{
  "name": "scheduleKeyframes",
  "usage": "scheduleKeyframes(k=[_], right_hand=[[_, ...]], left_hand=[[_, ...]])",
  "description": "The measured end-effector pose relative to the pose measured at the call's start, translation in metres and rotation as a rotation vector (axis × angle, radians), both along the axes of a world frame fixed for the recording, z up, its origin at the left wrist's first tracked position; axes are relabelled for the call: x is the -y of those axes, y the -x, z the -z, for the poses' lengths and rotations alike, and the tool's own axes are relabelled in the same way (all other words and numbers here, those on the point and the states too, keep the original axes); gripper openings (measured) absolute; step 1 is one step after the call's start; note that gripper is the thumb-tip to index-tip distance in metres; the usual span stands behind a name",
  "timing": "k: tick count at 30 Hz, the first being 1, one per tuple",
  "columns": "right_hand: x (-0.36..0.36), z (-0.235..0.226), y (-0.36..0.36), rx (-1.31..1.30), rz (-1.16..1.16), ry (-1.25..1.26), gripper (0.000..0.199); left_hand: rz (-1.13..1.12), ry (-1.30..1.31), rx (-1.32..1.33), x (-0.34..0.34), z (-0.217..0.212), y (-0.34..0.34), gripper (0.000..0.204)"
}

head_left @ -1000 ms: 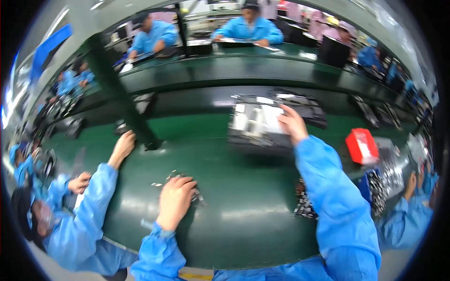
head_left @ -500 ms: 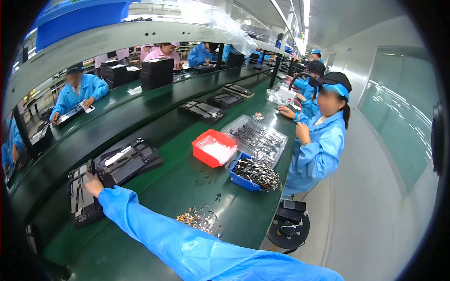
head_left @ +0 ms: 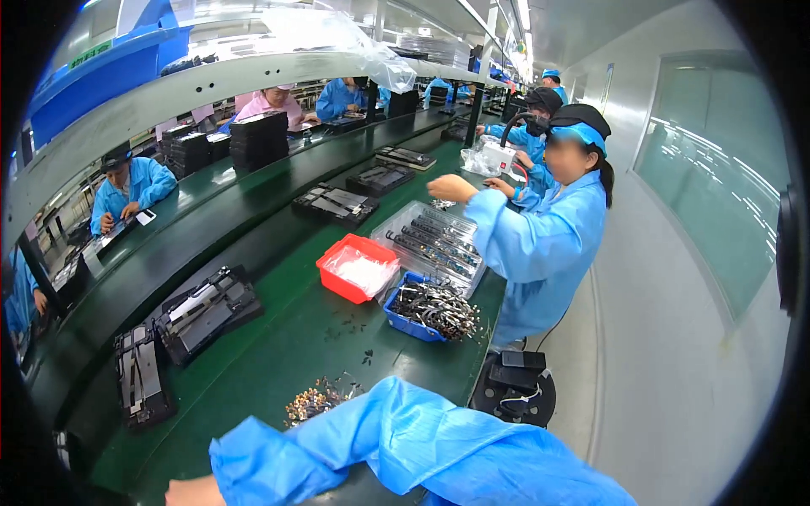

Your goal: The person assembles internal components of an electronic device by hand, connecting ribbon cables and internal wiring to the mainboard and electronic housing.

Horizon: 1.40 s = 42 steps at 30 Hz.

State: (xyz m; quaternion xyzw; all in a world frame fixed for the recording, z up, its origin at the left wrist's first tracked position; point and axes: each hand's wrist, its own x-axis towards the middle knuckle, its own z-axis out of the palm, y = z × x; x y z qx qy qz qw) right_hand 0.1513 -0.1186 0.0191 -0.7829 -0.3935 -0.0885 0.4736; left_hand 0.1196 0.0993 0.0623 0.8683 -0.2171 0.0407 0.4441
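Note:
My right arm, in a loose blue sleeve, crosses the lower part of the head view. My right hand [head_left: 194, 492] is at the bottom edge, mostly cut off, and its fingers are hidden. Just above it on the green bench lies a flat black tray-like unit [head_left: 142, 379] with grey strips. Beside that unit is a second, similar black unit [head_left: 207, 312], set at an angle. A small heap of orange and silver parts with thin leads [head_left: 314, 401] lies near my sleeve. My left hand does not show.
A red bin [head_left: 334, 285] holding whitish film, a blue bin [head_left: 407, 326] full of small black and silver parts, and a clear tray [head_left: 396, 221] stand along the bench [head_left: 278, 337]. More black units [head_left: 336, 202] lie farther off. A co-worker [head_left: 548, 228] sits at right.
My right hand has left the near black unit and pulled back down to the bottom edge. The view has shifted slightly. The co-worker at right has stretched an arm over the bench.

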Motion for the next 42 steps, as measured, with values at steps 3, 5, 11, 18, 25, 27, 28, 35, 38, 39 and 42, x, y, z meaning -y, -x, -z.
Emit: scheduleKeyframes(k=[3,5,11,18,25,27,28,35,38,39,42], right_hand=[[-0.033,0.023,0.017,0.008,0.158,-0.182,0.023],[-0.033,0.024,0.016,-0.036,0.162,-0.205,0.023],[0.000,-0.022,0.055,-0.120,0.146,-0.261,0.019],[0.164,-0.087,0.161,-0.764,0.177,-0.256,0.026],[0.176,-0.091,0.186,-0.951,0.273,-0.359,0.027],[0.164,-0.086,0.189,-0.942,0.328,-0.365,0.025],[0.152,-0.082,0.195,-0.656,0.561,-0.417,0.025],[0.146,-0.044,0.226,0.133,0.774,-0.043,0.022],[0.151,-0.046,0.223,0.037,0.682,-0.208,0.024],[0.155,-0.046,0.222,-0.039,0.636,-0.252,0.024],[0.163,-0.047,0.224,-0.129,0.563,-0.305,0.025]], left_hand=[[-0.017,0.167,0.104,0.014,0.008,-0.002,0.021],[-0.016,0.215,0.097,0.031,0.004,0.005,0.021],[0.139,0.721,-0.033,0.028,0.059,-0.039,0.030],[0.674,0.297,-0.454,0.147,-0.018,0.056,0.037],[0.864,0.183,-0.634,0.182,-0.017,0.079,0.030],[0.867,0.208,-0.693,0.189,-0.014,0.084,0.027],[0.826,0.267,-0.749,0.191,-0.008,0.085,0.026],[0.664,0.361,-0.567,0.199,-0.003,0.097,0.015],[0.722,0.299,-0.264,0.196,-0.004,0.095,0.009],[0.722,0.295,-0.270,0.197,-0.004,0.095,0.009],[0.764,0.264,-0.031,0.199,-0.001,0.095,0.012]])
